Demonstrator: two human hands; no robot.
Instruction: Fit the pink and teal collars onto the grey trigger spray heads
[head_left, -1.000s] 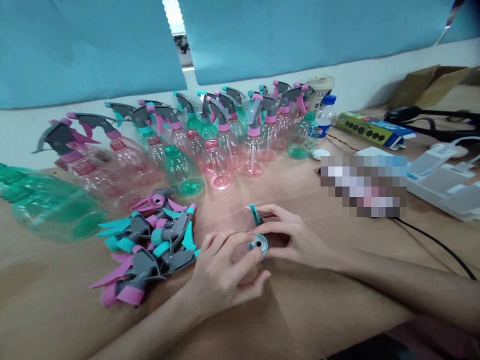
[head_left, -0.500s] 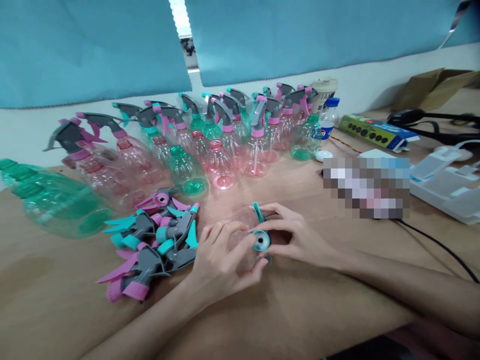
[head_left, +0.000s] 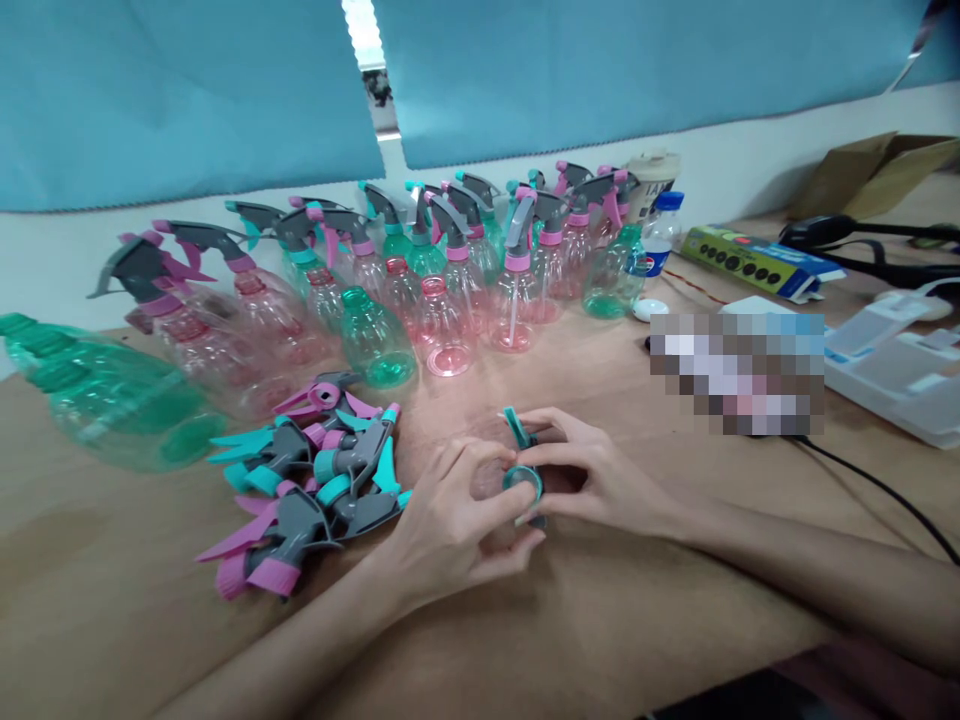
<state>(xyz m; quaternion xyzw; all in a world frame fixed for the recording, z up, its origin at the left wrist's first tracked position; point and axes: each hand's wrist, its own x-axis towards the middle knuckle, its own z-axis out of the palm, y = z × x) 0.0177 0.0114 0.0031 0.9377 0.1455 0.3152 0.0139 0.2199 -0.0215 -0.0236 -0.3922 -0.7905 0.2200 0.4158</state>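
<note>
My right hand (head_left: 574, 470) grips a trigger spray head (head_left: 513, 425) with a teal trigger and teal collar. The collar's round opening faces up toward me. My left hand (head_left: 465, 505) is curled against it from the left, with a fingertip over the collar opening. Part of the spray head is hidden behind my fingers. Left of my hands lies a pile of loose spray heads (head_left: 352, 470), grey with pink or teal parts. Beyond it stand uncapped bottles: a green bottle (head_left: 375, 340) and a pink bottle (head_left: 444, 335).
Rows of clear pink and green bottles with spray heads, such as a pink spray bottle (head_left: 514, 310), stand along the wall. Green bottles (head_left: 127, 405) lie at the left. A water bottle (head_left: 660, 240), a box (head_left: 757, 262), a white plastic tray (head_left: 892, 385) and a black cable (head_left: 885, 495) are at the right.
My left fingertip has moved over the collar opening, whose white inside with a dark hole showed before. The right hand keeps its hold on the spray head.
</note>
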